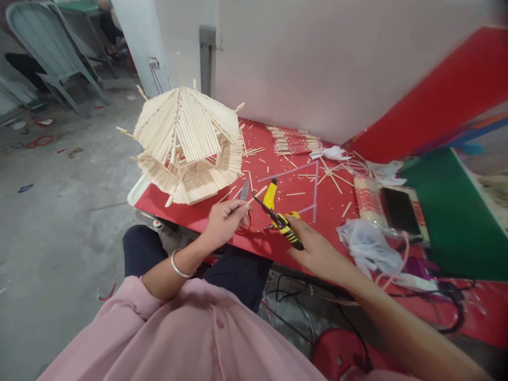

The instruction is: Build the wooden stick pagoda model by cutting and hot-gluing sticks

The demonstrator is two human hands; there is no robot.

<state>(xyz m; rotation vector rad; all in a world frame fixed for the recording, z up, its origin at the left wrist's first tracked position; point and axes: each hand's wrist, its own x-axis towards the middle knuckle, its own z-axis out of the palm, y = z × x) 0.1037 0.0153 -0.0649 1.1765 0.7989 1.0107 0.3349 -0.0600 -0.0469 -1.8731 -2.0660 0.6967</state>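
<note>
Pinched in my left hand is a short pale wooden stick, its free end pointing up and right. My right hand is wrapped round the yellow-and-black handles of pliers, whose dark jaws reach toward the stick; whether they touch it I cannot tell. Scissors with red handles lie partly under my left hand. A yellow tool with a black end rests just beyond the pliers. Left of these stands a lantern-like model built of many thin sticks, with a pointed roof.
Bundles of sticks lie at the back of the red table, with loose bits scattered around. To the right are a phone, a clear plastic bag and a green board. Cables hang below the edge; a chair stands far left.
</note>
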